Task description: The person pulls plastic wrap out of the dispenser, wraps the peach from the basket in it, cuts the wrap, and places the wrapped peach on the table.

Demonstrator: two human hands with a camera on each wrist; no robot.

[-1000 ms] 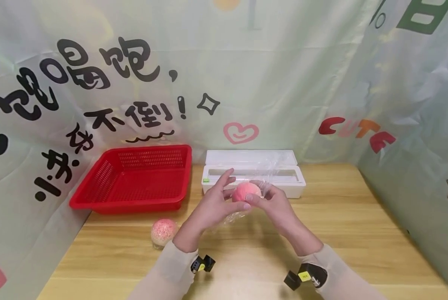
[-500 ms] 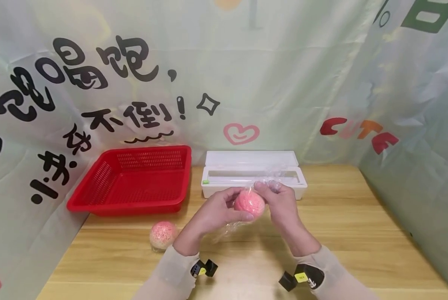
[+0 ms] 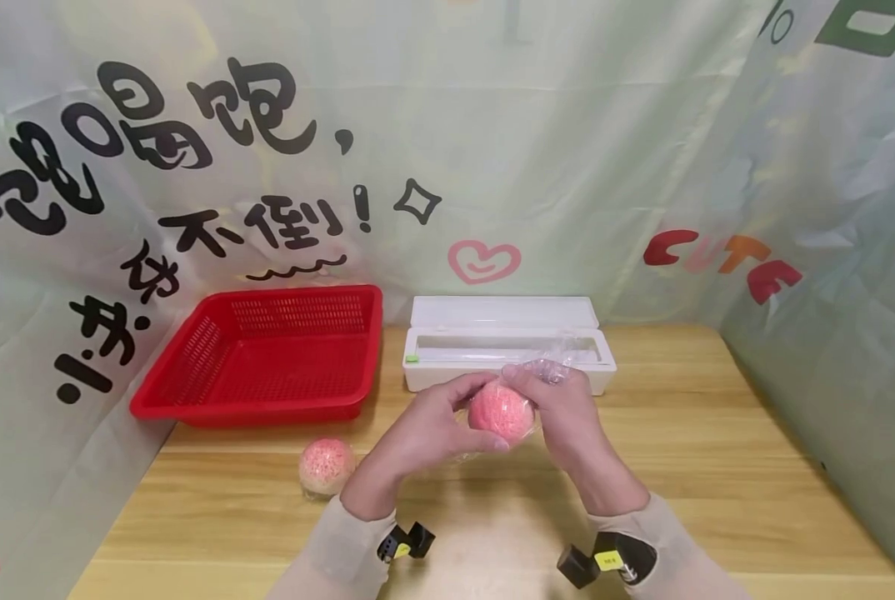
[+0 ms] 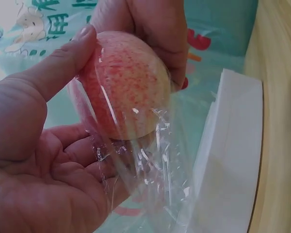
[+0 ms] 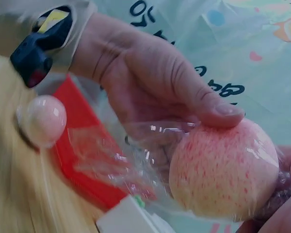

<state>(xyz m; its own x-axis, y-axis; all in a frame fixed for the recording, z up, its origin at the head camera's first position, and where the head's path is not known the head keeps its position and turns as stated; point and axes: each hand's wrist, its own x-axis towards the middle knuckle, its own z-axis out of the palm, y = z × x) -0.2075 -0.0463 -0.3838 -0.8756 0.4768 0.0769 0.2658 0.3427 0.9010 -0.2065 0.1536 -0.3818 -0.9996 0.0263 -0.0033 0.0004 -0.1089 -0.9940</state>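
A pink, speckled peach (image 3: 502, 412) is held above the table in clear plastic wrap (image 4: 157, 160). My left hand (image 3: 436, 421) grips it from the left, thumb on its near side. On the right, my right hand (image 3: 563, 408) pinches bunched wrap against the peach; a crumpled end of the wrap sticks out above that hand. In the left wrist view, loose film hangs from the peach over the left palm. The right wrist view shows the left thumb on the peach and only a bit of the right hand at the edge. Another wrapped peach (image 3: 327, 467) rests on the table beside my left forearm.
A red plastic basket (image 3: 256, 410) stands at the back left of the wooden table (image 3: 717, 450). Right of it, behind my hands, lies a long white cling film box (image 3: 447, 379) with its lid raised. A printed fabric sheet (image 3: 567, 167) hangs behind the table.
The peach has come down and slightly nearer. My right hand has moved from holding the peach to gathering wrap at its right side. The left fingers, earlier spread, now close round the peach.
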